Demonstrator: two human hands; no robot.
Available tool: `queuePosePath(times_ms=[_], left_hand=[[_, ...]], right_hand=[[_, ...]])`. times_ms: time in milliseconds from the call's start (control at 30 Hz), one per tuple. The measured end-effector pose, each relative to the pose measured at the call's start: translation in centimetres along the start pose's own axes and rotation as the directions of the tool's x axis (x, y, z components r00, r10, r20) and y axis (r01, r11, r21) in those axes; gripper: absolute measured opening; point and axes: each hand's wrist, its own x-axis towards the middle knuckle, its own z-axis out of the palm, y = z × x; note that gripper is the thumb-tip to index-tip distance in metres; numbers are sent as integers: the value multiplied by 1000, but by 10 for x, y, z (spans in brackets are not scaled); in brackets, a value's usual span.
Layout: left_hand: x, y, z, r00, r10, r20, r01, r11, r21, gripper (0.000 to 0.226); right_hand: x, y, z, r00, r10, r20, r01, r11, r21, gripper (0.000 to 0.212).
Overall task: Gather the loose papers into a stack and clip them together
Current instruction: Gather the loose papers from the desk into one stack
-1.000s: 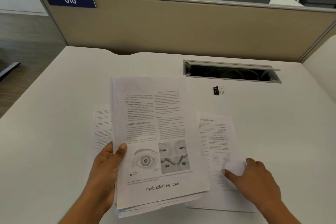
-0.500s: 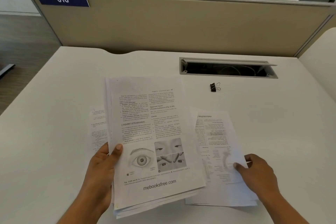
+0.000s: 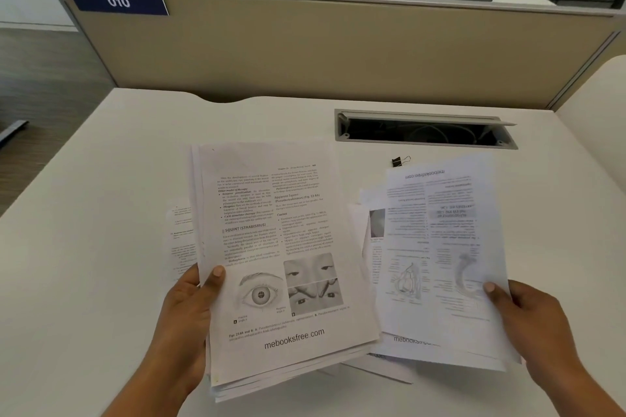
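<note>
Left hand (image 3: 189, 318) grips the thick stack of printed white pages (image 3: 281, 267), right hand (image 3: 531, 325) pinches a loose printed sheet (image 3: 443, 247) – small black binder clip (image 3: 399, 161) sits just behind on the white desk (image 3: 101, 247).

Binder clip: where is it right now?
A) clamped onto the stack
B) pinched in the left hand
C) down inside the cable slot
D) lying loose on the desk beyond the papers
D: the binder clip lies on the bare desk, just past the far edge of the sheet held by the right hand. It sits short of the cable slot, and the left hand grips only the stack.
</note>
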Motion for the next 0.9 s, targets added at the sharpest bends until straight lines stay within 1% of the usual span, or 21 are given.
queuePosePath(times_ms=[67, 167, 267, 367, 400, 500, 533, 600, 633, 667, 700, 733, 767, 800, 833, 867, 900], left_hand=[[-1, 1, 1, 1000, 3, 1, -3, 1000, 8, 26], [-2, 1, 2, 1000, 5, 4, -5, 1000, 3, 26], [-3, 1, 1, 1000, 1, 3, -1, 1000, -2, 26], [-2, 0, 0, 1000, 1, -2, -1, 1000, 7, 26], [-2, 1, -1, 1000, 0, -4, 0, 1000, 8, 27], [-1, 2, -2, 1000, 2, -16, -2, 1000, 15, 27], [-1, 2, -2, 1000, 3, -18, -3, 1000, 17, 26], [-1, 2, -2, 1000, 6, -21, -6, 1000, 14, 26], [-1, 2, -1, 1000, 6, -20, -6, 1000, 13, 26], [-1, 2, -1, 1000, 6, -18, -6, 1000, 13, 26], [-1, 2, 0, 1000, 5, -16, -5, 1000, 13, 26], [-1, 2, 1, 1000, 4, -18, -4, 1000, 11, 26], [-1, 2, 2, 1000, 2, -20, -2, 1000, 12, 26], [0, 2, 4, 1000, 0, -18, 1, 1000, 13, 26], [0, 2, 6, 1000, 0, -14, 1, 1000, 14, 26], [0, 2, 7, 1000, 0, -9, 0, 1000, 14, 26], [0, 2, 9, 1000, -1, -4, 1, 1000, 14, 26]], right_hand=[[1, 2, 4, 1000, 25, 0, -25, 999, 36, 16], [2, 6, 11, 1000, 23, -5, -22, 999, 42, 15], [0, 7, 16, 998, 31, -48, -27, 998, 64, 14], [-1, 6, 16, 996, 46, -83, -38, 995, 94, 26], [-2, 3, 14, 994, 59, -94, -49, 993, 103, 27], [1, -3, 6, 985, 84, -149, -52, 977, 208, 15], [1, -7, 2, 979, 114, -170, -68, 964, 257, 16], [3, -11, -6, 972, 155, -178, -72, 912, 403, 8], [3, -15, -11, 976, 158, -148, -71, 880, 470, 4], [1, -20, -15, 982, 159, -98, -85, 847, 526, 20], [0, -22, -20, 987, 151, -51, -96, 818, 567, 47], [-2, -25, -21, 984, 173, -27, -121, 786, 606, 72], [-6, -32, -22, 984, 178, 1, -138, 759, 636, 86], [-10, -40, -22, 982, 188, 23, -155, 730, 665, 89], [-14, -49, -21, 983, 179, 47, -163, 720, 675, 84], [-20, -58, -18, 983, 167, 70, -170, 715, 678, 72], [-25, -65, -14, 987, 131, 98, -162, 710, 685, 52]])
